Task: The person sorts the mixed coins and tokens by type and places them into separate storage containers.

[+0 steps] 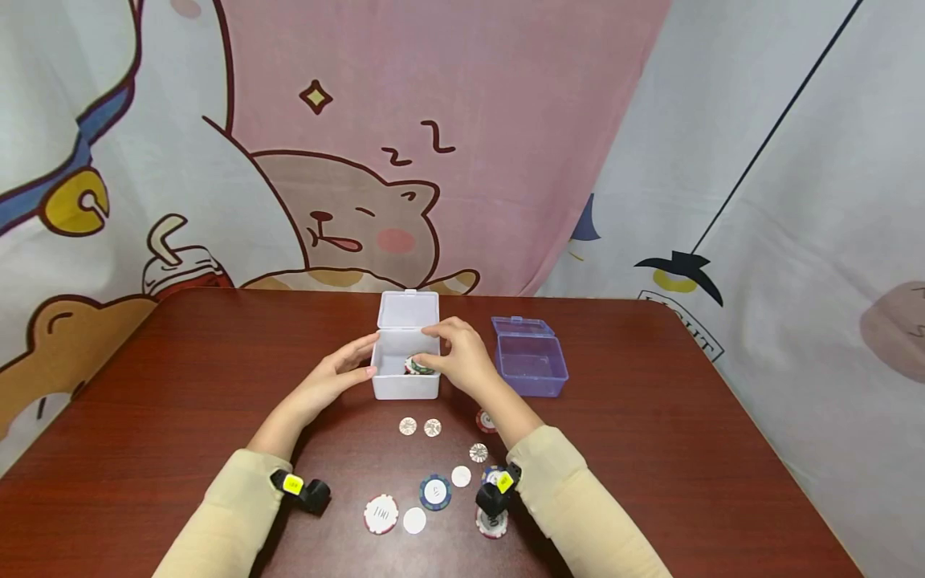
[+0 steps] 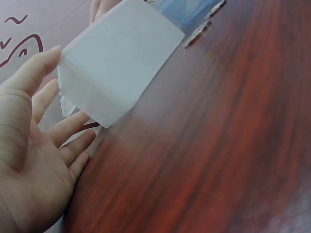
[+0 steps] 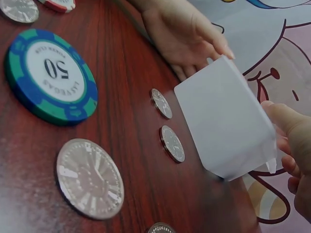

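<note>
Cartoon-print cloth [image 1: 506, 120] behind, glossy red-brown table [image 1: 686, 449]

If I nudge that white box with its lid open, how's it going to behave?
The white box is probably light and fairly stiff, since its thin walls stand straight. It would likely slide rather than tip, being low and blocky on a smooth-looking tabletop. Its lid might swing, as it's folded back at the rear edge.

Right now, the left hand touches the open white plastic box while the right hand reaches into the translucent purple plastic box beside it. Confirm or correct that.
One part is wrong: the right hand reaches into the open white plastic box, not the translucent purple plastic box, as the head view shows. The left hand does touch the white one.
</note>
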`<state>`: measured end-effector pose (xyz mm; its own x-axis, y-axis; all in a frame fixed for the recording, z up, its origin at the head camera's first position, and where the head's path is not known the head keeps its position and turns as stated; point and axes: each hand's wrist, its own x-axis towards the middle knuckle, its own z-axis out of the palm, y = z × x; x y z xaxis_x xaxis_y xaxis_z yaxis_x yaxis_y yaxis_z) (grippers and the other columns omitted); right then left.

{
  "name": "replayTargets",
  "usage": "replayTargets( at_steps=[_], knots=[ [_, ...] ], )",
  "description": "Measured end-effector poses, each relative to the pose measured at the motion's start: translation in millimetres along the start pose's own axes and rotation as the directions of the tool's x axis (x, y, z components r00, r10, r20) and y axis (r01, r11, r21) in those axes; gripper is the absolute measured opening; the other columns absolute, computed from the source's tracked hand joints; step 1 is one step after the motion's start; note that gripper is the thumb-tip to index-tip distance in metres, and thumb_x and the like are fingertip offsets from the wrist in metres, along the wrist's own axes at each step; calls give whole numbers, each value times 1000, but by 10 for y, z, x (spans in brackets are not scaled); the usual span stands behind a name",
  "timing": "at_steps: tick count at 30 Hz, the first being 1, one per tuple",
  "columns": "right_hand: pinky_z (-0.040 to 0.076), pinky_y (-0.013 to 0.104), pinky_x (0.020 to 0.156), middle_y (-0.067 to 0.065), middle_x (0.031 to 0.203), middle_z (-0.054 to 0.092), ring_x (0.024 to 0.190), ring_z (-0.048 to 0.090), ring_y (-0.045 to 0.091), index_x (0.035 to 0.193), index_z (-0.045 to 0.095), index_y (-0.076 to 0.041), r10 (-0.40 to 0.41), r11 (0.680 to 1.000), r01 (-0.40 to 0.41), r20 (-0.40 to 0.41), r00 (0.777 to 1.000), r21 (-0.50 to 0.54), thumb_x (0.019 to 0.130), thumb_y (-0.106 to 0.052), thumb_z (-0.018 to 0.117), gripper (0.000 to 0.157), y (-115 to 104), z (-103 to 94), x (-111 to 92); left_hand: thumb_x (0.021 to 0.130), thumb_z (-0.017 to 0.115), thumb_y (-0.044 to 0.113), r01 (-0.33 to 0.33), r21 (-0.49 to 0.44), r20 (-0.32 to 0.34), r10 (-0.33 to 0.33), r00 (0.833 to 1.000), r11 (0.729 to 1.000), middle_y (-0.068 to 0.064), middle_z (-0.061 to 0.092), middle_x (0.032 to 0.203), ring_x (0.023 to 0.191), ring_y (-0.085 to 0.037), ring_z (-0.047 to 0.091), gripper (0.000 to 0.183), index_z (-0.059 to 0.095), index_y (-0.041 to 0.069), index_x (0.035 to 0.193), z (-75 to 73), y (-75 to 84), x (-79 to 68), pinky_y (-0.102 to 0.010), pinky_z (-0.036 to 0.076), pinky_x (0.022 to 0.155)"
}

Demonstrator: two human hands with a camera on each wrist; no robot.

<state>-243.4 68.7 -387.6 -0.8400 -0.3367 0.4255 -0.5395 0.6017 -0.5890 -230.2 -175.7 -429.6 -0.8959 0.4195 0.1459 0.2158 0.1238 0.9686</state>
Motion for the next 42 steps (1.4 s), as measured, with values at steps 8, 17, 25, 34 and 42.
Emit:
replayTargets(
  at_steps=[8, 17, 25, 34, 42],
  knots=[
    [39, 27, 63, 1, 98, 59, 74, 47, 14, 106, 66, -9, -17, 998, 18, -18, 1000, 57, 68, -26, 79, 43, -57, -77, -102, 87, 59, 16, -1, -1, -2, 1, 1000, 1000, -12, 36, 139, 126, -32, 30, 56, 36, 18, 138, -3, -13, 1, -54, 23, 97],
    [42, 29, 65, -3, 98, 58, 78, 50, 20, 107, 66, -10, -28, 990, 29, -7, 1000, 135, 69, -25, 78, 42, -111, -173, -283, 88, 58, 14, -23, -6, 13, 23, 1000, 1000, -14, 34, 139, 126, -33, 28, 57, 33, 15, 140, 0, -5, -4, -54, 23, 97],
    [42, 34, 65, 1, 99, 58, 80, 49, 23, 108, 66, -14, -74, 984, 68, 31, 997, 168, 69, -28, 78, 42, -174, -242, -445, 88, 58, 14, -25, -3, 10, 25, 1000, 1000, -14, 35, 139, 127, -33, 28, 57, 33, 16, 140, 1, -7, 9, -54, 22, 97],
    [44, 34, 68, 0, 99, 58, 81, 49, 17, 109, 65, -13, -149, 973, 134, 69, 986, 188, 70, -27, 77, 43, -213, -261, -602, 87, 60, 16, 2, 1, -12, -2, 1000, 1000, -9, 38, 138, 126, -29, 31, 56, 38, 21, 137, -1, -30, 14, -52, 24, 98],
    [44, 33, 75, -3, 99, 59, 92, 49, 10, 108, 65, -9, -185, 964, 157, 116, 976, 216, 71, -28, 76, 43, -206, -227, -745, 86, 61, 19, -7, -3, -6, 7, 1000, 1000, -9, 38, 138, 126, -29, 31, 57, 37, 20, 138, -8, -27, 10, -51, 24, 98]
  ],
)
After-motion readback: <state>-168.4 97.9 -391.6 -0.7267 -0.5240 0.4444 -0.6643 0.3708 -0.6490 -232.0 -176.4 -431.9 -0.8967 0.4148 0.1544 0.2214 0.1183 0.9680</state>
